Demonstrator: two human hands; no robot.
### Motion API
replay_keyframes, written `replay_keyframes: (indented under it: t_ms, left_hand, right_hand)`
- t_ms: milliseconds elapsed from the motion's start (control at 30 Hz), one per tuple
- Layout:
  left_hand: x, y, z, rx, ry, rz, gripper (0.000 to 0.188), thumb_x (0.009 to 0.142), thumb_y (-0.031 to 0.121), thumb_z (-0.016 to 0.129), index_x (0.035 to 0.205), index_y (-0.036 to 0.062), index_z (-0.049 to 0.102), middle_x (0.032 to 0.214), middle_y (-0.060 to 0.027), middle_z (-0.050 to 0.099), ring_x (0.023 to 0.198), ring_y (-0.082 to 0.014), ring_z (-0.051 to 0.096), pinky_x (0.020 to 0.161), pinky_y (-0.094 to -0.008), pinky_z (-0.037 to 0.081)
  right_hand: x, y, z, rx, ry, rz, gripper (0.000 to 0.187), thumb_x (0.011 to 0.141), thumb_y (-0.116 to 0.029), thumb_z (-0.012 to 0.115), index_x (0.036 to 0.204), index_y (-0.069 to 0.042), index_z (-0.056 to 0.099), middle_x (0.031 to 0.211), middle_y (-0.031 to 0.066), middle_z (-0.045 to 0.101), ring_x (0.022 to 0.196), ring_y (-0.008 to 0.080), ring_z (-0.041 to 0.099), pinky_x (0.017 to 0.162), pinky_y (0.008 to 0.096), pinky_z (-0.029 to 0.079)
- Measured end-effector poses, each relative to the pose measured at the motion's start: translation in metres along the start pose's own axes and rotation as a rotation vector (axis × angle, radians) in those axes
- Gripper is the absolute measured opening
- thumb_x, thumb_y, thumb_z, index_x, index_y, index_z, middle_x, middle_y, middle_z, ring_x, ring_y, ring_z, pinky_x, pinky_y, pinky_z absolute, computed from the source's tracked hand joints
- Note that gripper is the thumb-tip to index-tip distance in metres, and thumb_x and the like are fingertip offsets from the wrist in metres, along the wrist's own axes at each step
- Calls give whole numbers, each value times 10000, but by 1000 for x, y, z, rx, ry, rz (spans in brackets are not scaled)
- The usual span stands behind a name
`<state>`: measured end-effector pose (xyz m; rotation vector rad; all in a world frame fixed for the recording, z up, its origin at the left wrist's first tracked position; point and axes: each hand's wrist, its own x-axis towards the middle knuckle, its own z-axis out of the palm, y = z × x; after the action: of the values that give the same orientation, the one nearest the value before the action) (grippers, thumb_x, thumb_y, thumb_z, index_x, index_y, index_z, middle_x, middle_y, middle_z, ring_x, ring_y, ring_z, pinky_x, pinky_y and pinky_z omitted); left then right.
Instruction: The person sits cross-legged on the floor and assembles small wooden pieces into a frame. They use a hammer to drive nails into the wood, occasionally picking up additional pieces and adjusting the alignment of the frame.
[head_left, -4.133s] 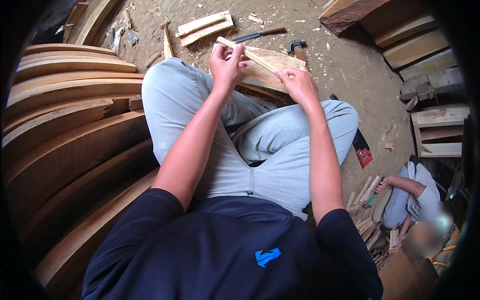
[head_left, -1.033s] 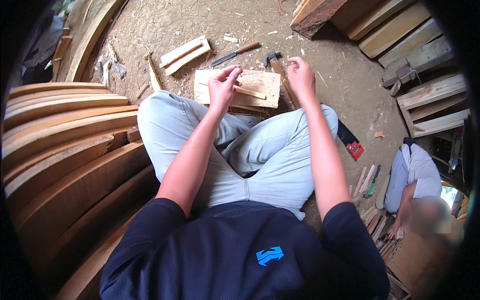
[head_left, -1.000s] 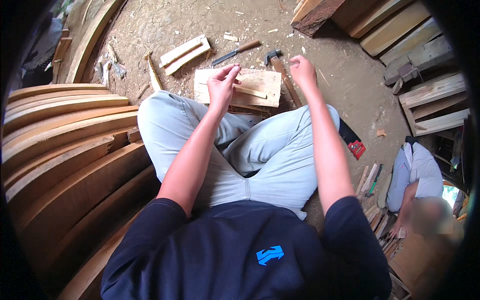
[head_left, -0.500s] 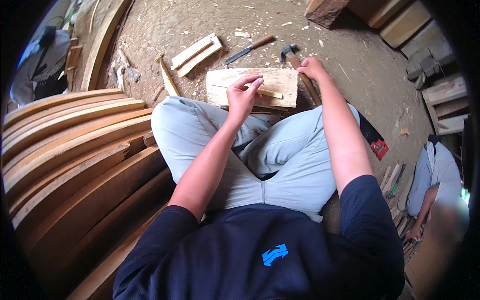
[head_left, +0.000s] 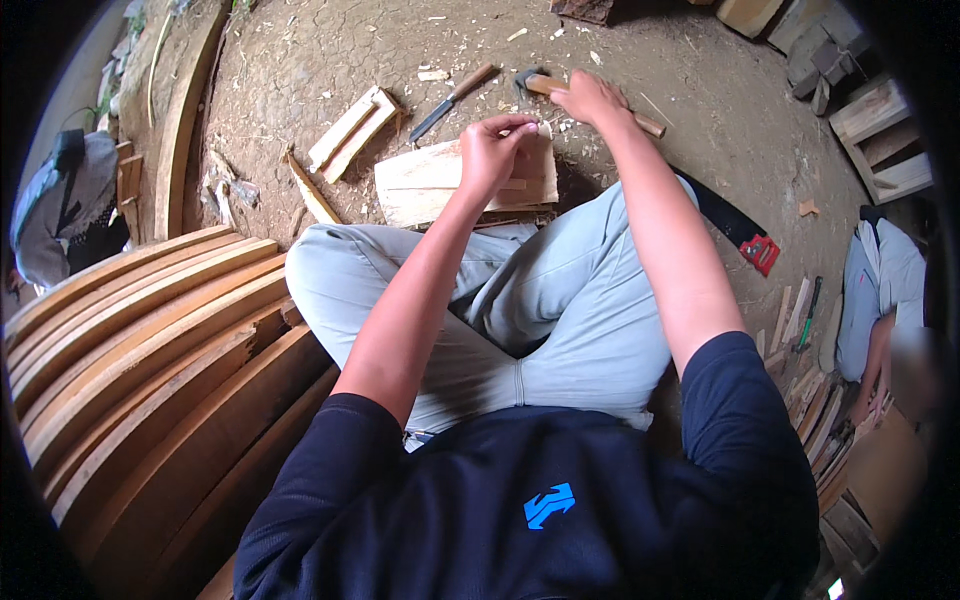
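My right hand (head_left: 594, 101) is wrapped round the wooden handle of a claw hammer (head_left: 543, 84), its dark head pointing left just above the ground. My left hand (head_left: 490, 150) hovers over a pale wooden block (head_left: 412, 178), thumb and fingertips pinched together; whatever sits between them is too small to make out. A thin wood strip (head_left: 512, 185) lies on the block, partly hidden behind my left hand. Beyond the block rests a chisel-like tool (head_left: 452, 104) with a dark blade and wooden handle.
Joined wood pieces (head_left: 354, 132) and a pointed offcut (head_left: 313, 190) lie left of the block. Long stacked boards (head_left: 150, 300) fill the left side. A red-handled saw (head_left: 735, 225) lies by my right knee. Another person (head_left: 880, 290) sits at the right beside wood strips.
My right hand has lifted the hammer from beside the block and swung it more level. My left hand stays pinched above the block. The view has shifted slightly.
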<state>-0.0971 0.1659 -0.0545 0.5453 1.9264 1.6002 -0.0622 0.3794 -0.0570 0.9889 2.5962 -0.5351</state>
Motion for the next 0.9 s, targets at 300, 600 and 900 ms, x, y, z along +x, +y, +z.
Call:
replay_keyframes:
  t_ms: [300,600,900]
  left_hand:
    - [-7,-11,1,190,53,257,123,896,56,733,1007,51,787,948,-58,779,781,-100,695,614,-262,566]
    - [-10,-15,2,189,76,223,114,855,98,770,958,54,791,873,-99,769,700,-163,719,619,-289,562]
    - [-9,-11,-1,212,101,302,142,828,150,794,935,55,789,876,-117,759,730,-220,734,672,-337,569]
  right_hand:
    - [-105,-6,-91,979,3,4,356,974,-380,601,1098,-48,566,752,17,540,588,106,517,472,293,425]
    - [-254,1,-79,1195,-99,112,288,1051,-352,533,915,-102,491,701,-37,451,477,24,430,379,236,366]
    - [-265,-26,-23,587,291,-210,359,1057,-275,489,1100,78,536,820,347,625,841,550,603,650,570,463]
